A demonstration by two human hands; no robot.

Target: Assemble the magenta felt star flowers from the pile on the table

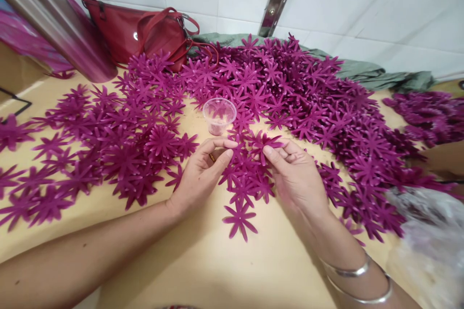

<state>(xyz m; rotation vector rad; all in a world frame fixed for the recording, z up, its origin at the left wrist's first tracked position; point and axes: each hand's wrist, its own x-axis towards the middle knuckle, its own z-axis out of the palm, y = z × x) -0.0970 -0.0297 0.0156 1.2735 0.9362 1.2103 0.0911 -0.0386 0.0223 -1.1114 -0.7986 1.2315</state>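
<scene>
Between the thumb and fingers of my right hand (299,176) is a magenta fabric flower (261,144) with narrow petals. My left hand (203,169) is beside it on the left, thumb and index fingertips brought together in a pinch. Whatever lies between those tips, if anything, is too small to make out. Below and between both hands lie loose flowers of the same kind, one single flower (239,220) nearest to me. A small clear plastic cup (219,117) stands just beyond my left fingertips, with something pinkish at its bottom.
A large heap of magenta flowers (290,82) curves across the back and right of the yellow tabletop (217,270). More flowers (123,159) spread left. Behind are a red handbag (145,34) and a shiny pink roll (72,34). A clear plastic bag (427,236) lies right.
</scene>
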